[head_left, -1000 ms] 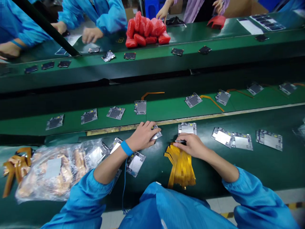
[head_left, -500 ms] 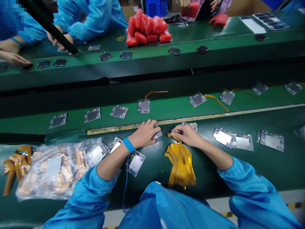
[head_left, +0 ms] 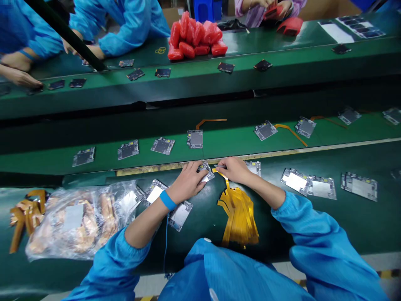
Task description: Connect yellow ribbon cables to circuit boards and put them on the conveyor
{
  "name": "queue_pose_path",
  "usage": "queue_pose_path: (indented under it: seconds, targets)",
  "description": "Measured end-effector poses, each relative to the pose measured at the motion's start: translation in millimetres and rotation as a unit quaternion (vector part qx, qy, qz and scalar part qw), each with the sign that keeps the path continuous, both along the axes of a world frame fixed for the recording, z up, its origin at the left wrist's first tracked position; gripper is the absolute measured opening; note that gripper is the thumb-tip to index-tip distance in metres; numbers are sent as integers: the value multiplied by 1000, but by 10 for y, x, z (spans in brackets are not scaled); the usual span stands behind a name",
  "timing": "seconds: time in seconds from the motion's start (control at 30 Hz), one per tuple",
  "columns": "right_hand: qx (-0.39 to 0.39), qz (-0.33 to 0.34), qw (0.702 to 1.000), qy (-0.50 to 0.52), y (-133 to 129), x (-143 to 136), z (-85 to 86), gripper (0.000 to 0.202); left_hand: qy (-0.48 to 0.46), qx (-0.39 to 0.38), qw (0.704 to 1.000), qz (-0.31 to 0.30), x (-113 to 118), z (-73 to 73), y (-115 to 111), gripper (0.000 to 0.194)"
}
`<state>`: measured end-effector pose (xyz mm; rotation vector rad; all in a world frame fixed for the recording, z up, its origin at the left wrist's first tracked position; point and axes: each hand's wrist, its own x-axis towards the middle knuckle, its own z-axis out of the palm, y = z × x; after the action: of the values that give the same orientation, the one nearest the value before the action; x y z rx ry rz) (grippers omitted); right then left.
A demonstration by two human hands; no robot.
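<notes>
**Amber flat ribbon strip (head_left: 226, 181) brought up beside a silver-grey rectangular circuit board (head_left: 206, 172)**

The right hand (head_left: 234, 170) has moved away from the fanned pile of amber ribbon strips (head_left: 239, 215) at lower centre and now sits near the middle of the frame, facing the left hand (head_left: 187, 181). Its fingers are pinched on a slim grey object (head_left: 220, 166), too small to identify; the strip's end lies at the fingertips, but whether they also grip it I cannot tell. The strip's lower part runs down onto the pile.

The left hand has stayed put, its fingers closed over the circuit board, which rests on the dark green table (head_left: 297, 225) just below the green belt (head_left: 225, 146). Strip end and board now lie close together between the hands, so the work appears to have passed from picking up to lining up. Whether they touch is unclear; no joint is visible.
</notes>
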<state>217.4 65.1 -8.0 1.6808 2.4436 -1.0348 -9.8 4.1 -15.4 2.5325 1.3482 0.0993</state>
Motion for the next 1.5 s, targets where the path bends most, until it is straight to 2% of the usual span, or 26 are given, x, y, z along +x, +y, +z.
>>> queue_pose_path:
  seconds: [0.43,0.67,1.07,1.5]
  targets:
    - [10,14,1000,-12,24,-3,-14,22,13,5,1000,-8,-8,-12,5,26]
    - [-12,34,999,-20,71,-12,33,21,25,14,999,-20,-4,-14,8,27]
    - [-9,52,998,-34,106,-19,-5,21,8,14,1000,-20,5,-20,12,27]
    - [-31,57,998,-10,149,-30,47,23,-3,18,1000,-17,-9,-30,7,28]
